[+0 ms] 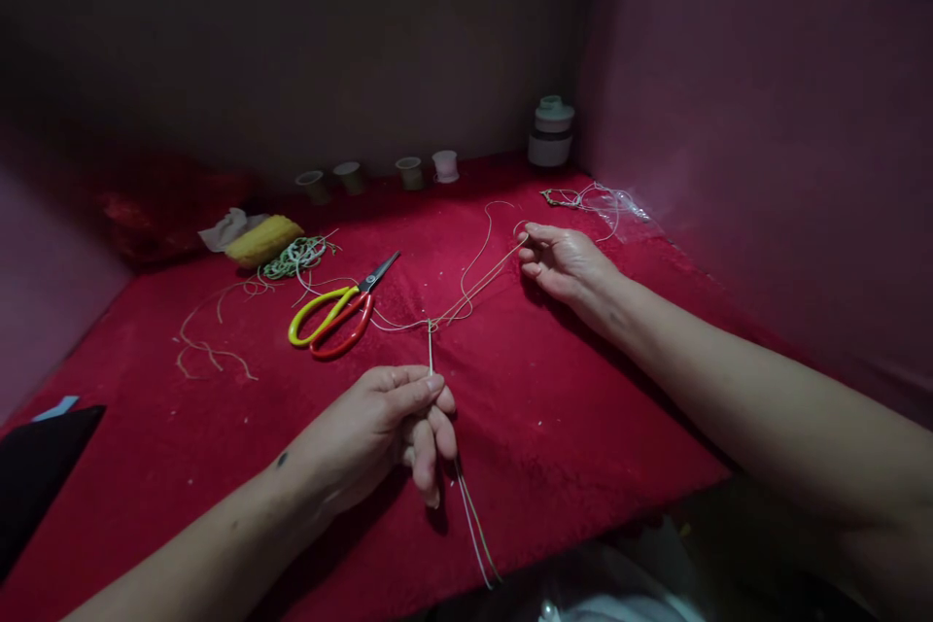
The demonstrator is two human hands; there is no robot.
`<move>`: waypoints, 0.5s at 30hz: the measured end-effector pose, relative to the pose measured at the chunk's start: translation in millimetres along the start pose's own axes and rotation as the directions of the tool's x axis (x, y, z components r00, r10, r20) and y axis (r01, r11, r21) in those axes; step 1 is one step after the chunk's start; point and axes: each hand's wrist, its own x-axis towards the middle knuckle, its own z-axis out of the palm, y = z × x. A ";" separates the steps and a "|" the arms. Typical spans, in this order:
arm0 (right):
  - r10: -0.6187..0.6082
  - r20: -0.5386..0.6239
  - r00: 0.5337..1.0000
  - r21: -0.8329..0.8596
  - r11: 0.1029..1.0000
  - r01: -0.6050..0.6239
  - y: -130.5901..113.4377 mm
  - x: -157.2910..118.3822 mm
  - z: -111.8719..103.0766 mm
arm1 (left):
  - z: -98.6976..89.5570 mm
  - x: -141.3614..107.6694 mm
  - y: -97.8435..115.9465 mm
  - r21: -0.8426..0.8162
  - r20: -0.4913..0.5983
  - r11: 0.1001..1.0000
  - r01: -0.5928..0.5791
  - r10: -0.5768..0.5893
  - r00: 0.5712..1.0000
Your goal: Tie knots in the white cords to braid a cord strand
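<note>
Between thumb and forefinger my left hand (415, 413) pinches a bundle of thin cords (431, 350), whose tails hang from under the fingers toward the table's front edge. Just above the hand the bundle meets a small knot. From there a pale thread (481, 284) runs taut up to the right, and the fingertips of my right hand (554, 260) are closed on it. A slack loop of the same thin thread curls beside the taut part. Other strands lead left from the knot, passing near the scissors (341, 323) with yellow and red handles.
Red cloth (583, 437) covers the table. Green and white knotted cord (297, 258) lies by a yellow bundle (263, 241) at left. Several spools (409, 173) and a white stacked container (551, 131) stand along the back. A plastic bag (627, 214) with cords lies at right.
</note>
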 end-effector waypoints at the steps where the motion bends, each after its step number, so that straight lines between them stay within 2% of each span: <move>1: -0.029 -0.008 1.000 -0.044 0.999 0.028 -1.9 2.6 -2.6 | 0.1 0.3 0.0 -0.001 0.000 1.000 0.000 0.000 1.000; 5: -0.098 -0.025 0.995 -0.143 0.985 0.094 -9.6 13.5 -13.9 | 0.3 1.6 -0.4 0.001 -0.003 1.000 0.008 -0.008 1.000; 8: -0.113 -0.044 0.993 -0.093 0.990 0.108 -12.7 17.7 -19.1 | 0.9 1.7 -0.4 -0.003 -0.009 1.000 0.017 -0.017 1.000; 12: -0.070 -0.047 0.996 0.003 0.997 0.071 -16.5 16.1 -19.9 | 2.0 0.7 0.4 0.005 -0.024 1.000 0.017 -0.017 1.000; 15: -0.070 -0.003 0.998 -0.032 0.997 0.070 -22.8 14.5 -21.7 | 2.6 0.0 0.8 0.014 -0.021 1.000 0.016 -0.016 1.000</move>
